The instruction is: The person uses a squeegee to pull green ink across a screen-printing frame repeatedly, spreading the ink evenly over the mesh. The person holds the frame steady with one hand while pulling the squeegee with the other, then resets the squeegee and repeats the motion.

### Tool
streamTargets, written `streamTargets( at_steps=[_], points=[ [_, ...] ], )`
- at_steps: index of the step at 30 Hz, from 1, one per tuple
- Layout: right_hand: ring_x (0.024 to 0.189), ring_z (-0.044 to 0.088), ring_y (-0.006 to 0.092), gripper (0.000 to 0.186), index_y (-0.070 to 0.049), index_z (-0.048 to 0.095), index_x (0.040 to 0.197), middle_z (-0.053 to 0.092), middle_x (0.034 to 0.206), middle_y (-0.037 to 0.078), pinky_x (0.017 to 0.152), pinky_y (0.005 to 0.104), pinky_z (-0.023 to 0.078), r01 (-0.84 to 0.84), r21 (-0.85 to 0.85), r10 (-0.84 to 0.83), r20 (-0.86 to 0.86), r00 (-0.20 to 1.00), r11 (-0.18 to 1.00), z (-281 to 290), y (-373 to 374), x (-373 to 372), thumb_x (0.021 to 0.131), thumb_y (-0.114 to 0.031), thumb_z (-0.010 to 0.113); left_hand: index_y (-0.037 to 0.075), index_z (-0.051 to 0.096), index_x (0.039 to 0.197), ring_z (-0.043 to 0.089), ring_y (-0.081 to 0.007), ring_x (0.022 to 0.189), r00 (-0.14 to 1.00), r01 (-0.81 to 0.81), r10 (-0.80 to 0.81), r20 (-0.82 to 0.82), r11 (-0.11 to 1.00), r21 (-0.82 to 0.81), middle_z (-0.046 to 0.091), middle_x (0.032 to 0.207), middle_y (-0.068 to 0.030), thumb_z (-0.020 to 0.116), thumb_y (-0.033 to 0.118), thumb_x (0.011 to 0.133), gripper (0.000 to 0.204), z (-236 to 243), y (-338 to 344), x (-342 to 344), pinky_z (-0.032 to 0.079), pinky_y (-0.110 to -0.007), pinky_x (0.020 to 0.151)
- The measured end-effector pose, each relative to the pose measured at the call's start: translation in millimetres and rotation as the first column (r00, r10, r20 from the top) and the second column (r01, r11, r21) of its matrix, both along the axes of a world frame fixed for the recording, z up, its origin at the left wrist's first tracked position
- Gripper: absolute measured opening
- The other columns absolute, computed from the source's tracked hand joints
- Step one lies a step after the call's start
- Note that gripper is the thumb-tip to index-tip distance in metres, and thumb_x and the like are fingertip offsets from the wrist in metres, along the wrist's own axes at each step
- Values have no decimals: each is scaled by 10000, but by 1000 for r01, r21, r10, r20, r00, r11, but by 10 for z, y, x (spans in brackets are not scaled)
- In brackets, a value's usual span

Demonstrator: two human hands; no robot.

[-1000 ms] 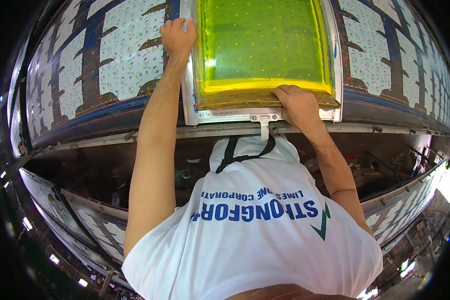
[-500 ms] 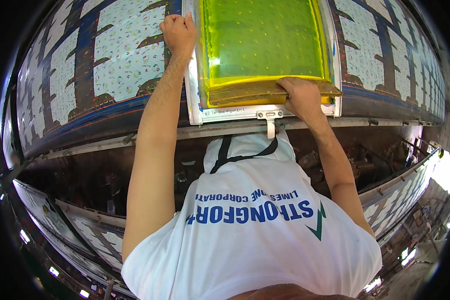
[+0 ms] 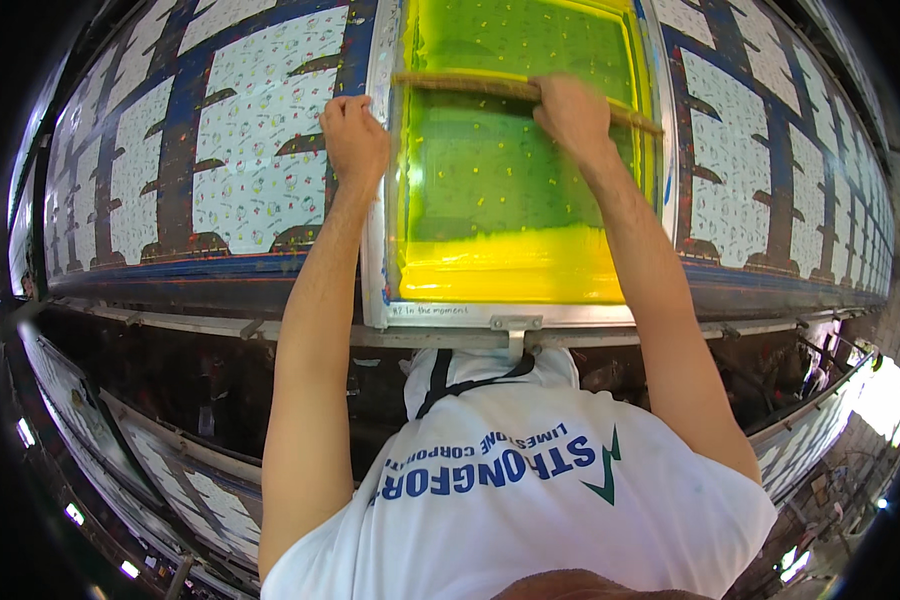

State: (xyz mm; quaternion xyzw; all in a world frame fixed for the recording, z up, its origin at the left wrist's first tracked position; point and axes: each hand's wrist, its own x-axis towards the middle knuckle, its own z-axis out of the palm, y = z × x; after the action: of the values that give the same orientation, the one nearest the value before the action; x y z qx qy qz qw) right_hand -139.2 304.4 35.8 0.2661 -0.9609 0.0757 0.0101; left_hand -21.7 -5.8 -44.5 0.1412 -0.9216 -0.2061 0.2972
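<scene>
Up slid the stick [image 3: 465, 84], squeezed in my right hand [image 3: 574, 115]; can't tell if my left hand [image 3: 355, 140] pinches the frame [image 3: 590, 314].

A silver metal frame [image 3: 440, 312] lay flat on the blue desk [image 3: 178, 160], its translucent green mesh [image 3: 500, 180] thick with yellow ink [image 3: 500, 265] along the near end, while a long brown squeegee [image 3: 460, 85] spanned the mesh farther up, its right end angled toward the near side.
</scene>
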Motion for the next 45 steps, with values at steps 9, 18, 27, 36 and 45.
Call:
streamTargets(
  at_steps=[9, 18, 27, 36, 45],
  points=[
    [944, 772, 433, 275, -31, 811, 994, 781, 985, 245, 826, 548, 621, 18, 4, -17, -46, 999, 1000, -24, -386, -2186, 826, -228, 716, 45, 755, 1128, 600, -381, 1091, 999, -11, 15, 49, 997, -79, 628, 1133, -176, 646, 46, 967, 195, 174, 128, -28, 517, -505, 946],
    [1012, 769, 446, 311, 15, 814, 986, 779, 1022, 280, 886, 540, 626, -40, 88, 43, -38, 998, 995, 58, -297, -2989, 791, -192, 689, 51, 773, 1126, 610, -373, 1080, 997, 13, -6, 71, 995, -95, 644, 1117, -164, 645, 37, 957, 213, 184, 146, -46, 524, -500, 952],
    [902, 760, 460, 287, 24, 805, 906, 755, 924, 304, 795, 563, 606, -219, 43, 219, -17, 975, 975, -131, -232, -2464, 771, -207, 701, 96, 800, 1218, 626, -360, 1104, 995, 0, 13, 97, 991, -130, 710, 1163, -136, 644, 55, 941, 321, 146, 110, -29, 536, -481, 981],
    [968, 768, 416, 351, -157, 824, 1160, 800, 998, 186, 870, 538, 622, -126, 96, 106, 197, 975, 987, 155, 307, 357, 839, -113, 689, 93, 795, 1271, 655, -358, 1099, 994, 97, -88, 63, 983, -158, 763, 1196, -115, 641, 112, 938, 367, -71, -75, -57, 571, -487, 953],
    [1013, 753, 320, 312, -120, 809, 1101, 774, 1013, 103, 811, 475, 621, -28, -32, 32, 109, 994, 999, 243, 545, 2396, 811, -57, 712, 83, 778, 1323, 649, -368, 1177, 989, 104, -86, 116, 982, -158, 733, 1293, -156, 717, 411, 926, 518, -135, -41, -121, 559, -495, 1008]
  ],
)
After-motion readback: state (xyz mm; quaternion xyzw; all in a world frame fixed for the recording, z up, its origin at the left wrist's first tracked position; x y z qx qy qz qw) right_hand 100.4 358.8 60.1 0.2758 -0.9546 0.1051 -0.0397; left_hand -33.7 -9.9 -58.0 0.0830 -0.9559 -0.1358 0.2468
